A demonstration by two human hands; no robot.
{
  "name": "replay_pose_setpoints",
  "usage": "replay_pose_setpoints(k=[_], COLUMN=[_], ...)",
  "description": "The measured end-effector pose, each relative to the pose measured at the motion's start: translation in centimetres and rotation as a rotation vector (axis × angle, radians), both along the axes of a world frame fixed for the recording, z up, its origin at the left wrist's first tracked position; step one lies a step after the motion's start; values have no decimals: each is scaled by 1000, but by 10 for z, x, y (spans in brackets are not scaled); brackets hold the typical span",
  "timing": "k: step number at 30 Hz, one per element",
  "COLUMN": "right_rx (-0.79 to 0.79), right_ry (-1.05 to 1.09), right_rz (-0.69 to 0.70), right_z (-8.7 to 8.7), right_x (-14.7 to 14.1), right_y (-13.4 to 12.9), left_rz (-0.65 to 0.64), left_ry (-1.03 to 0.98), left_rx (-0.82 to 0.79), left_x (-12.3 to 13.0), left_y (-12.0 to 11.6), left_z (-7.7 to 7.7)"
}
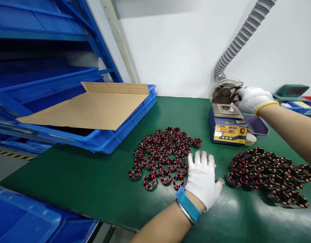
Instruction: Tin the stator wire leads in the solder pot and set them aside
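Observation:
My left hand point(202, 177), in a white glove with a blue strap at the wrist, lies flat with fingers spread on the green table. Its fingertips are near the right edge of a group of small motor stators point(165, 177) with red and black ring faces. My right hand point(254, 99), also gloved in white, is closed at the right side of a solder pot point(228, 130) with a lit red display. What its fingers hold is hidden. Above the pot's square opening, a round fume hood with a coiled guard point(224, 95) stands beside my right fingertips.
On the right sits a second cluster of stators point(278, 197), many with tan ends. A flexible grey duct point(244, 37) runs up from the hood. Cardboard point(102, 108) covers a blue crate point(130, 130) at the left. A purple tray point(263, 126) stands behind the pot.

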State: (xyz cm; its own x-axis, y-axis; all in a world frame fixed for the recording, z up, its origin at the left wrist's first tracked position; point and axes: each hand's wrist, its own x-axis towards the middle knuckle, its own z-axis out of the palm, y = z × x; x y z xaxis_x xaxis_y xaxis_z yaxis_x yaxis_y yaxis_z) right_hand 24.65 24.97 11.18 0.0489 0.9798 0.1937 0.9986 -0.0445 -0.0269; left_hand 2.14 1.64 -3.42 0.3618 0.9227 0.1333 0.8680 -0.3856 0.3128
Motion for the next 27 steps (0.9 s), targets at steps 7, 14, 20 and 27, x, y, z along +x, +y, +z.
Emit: replay_pose_setpoints(k=[7,14,20,27], right_rx=[22,72,87,79], right_ry=[263,276,250,244], right_rz=[-131,-95,-84,-99], right_z=[-14,-29,-40,-39], right_x=[14,1,-4,-3], right_y=[-1,-4,-2,2], left_rz=[-10,-3,38,193], left_ry=[16,25,31,69], left_rx=[-14,-1,18,27], left_x=[0,-1,-1,-4], left_y=[1,1,4,11], left_z=[0,-2,-2,2])
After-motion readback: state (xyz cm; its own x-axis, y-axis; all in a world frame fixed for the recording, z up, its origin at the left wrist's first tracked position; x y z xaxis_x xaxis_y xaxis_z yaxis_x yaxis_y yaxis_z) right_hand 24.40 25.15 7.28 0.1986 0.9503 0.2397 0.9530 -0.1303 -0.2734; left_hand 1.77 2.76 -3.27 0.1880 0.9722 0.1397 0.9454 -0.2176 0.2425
